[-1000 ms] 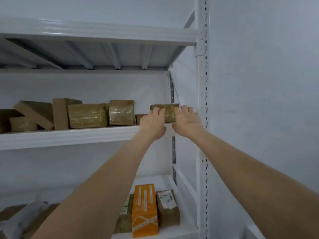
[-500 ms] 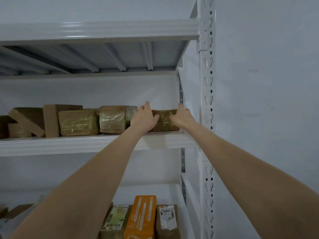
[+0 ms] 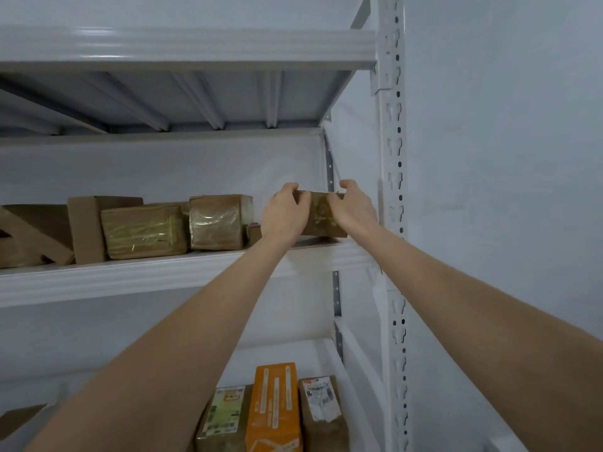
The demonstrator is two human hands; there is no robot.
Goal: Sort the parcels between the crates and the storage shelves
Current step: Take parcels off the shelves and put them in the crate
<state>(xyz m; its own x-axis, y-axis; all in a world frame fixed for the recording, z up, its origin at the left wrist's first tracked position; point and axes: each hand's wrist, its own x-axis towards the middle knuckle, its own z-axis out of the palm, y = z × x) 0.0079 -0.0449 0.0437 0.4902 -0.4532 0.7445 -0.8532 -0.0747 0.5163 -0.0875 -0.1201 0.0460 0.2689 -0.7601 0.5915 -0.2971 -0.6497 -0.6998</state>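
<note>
Both bare forearms reach up to the middle white metal shelf [image 3: 163,272] of the storage rack. The left hand [image 3: 283,213] and the right hand [image 3: 355,208] grip a small brown cardboard parcel wrapped in clear tape [image 3: 321,216] between them. It is at the right end of that shelf, near the white perforated upright post [image 3: 394,223]. The fingers of each hand curl over the parcel's top edge, one hand at each end. The parcel's lower edge is at shelf level; whether it bears on the shelf cannot be told.

To its left on the same shelf:
- a small brown box [image 3: 254,233] just beside the left wrist
- a squat taped brown parcel [image 3: 222,221]
- a wider taped brown parcel [image 3: 145,231] touching the squat one
- an upright plain cardboard box [image 3: 86,228]
- a plain cardboard box lying tilted [image 3: 32,233] at the frame edge

On the lower shelf [image 3: 329,357], an orange carton with pale stripes [image 3: 275,406] stands between two parcels. A brown parcel with a white label [image 3: 321,409] is on its right. A brown parcel with a green-and-white label [image 3: 225,415] is on its left, partly hidden by the left forearm.
</note>
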